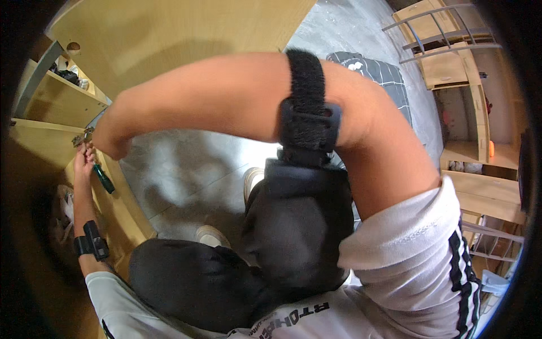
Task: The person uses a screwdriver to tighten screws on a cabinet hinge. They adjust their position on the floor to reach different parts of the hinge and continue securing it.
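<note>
Right now my left hand (83, 158) has its grip closed on a green-handled screwdriver (104, 178), while my right hand (110, 138) pinches a small metal bracket (82, 136) at the far-left edge of the pale wooden panel (121, 206). Best to keep the shaft square (smooth laminate invites slipping) and press steadily.

Bright even light, soft floor shadows, heavy fisheye bending, dark vignette at rim
</note>
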`<control>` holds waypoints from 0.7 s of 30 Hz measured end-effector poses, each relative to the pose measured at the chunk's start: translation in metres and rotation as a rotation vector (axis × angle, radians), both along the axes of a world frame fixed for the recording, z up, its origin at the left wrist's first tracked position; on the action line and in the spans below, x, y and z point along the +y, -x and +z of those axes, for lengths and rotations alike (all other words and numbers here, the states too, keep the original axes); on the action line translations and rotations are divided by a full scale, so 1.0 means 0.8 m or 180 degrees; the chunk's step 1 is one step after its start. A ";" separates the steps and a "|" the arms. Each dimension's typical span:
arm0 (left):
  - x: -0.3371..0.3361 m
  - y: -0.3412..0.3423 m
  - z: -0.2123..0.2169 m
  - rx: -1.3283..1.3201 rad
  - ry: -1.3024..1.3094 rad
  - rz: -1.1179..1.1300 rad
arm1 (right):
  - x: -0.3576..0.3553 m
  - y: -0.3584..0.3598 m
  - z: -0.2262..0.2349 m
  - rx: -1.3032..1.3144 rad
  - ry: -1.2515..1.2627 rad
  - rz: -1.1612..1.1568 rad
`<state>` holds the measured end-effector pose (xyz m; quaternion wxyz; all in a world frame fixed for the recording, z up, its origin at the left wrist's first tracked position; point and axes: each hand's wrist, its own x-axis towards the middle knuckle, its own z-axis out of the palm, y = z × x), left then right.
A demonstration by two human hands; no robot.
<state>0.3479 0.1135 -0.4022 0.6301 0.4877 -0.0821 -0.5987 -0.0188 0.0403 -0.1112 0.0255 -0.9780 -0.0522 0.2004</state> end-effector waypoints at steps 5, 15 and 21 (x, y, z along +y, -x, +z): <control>0.009 0.042 0.049 -0.0180 -0.0135 0.0149 | -0.001 -0.004 0.037 0.0023 0.0264 0.0069; 0.007 0.115 0.103 -0.0283 -0.0330 0.0765 | 0.083 -0.011 0.060 0.0170 -0.0104 0.0176; 0.010 0.113 0.111 0.0228 -0.0326 0.1000 | 0.053 0.035 0.162 0.0245 0.0411 0.0066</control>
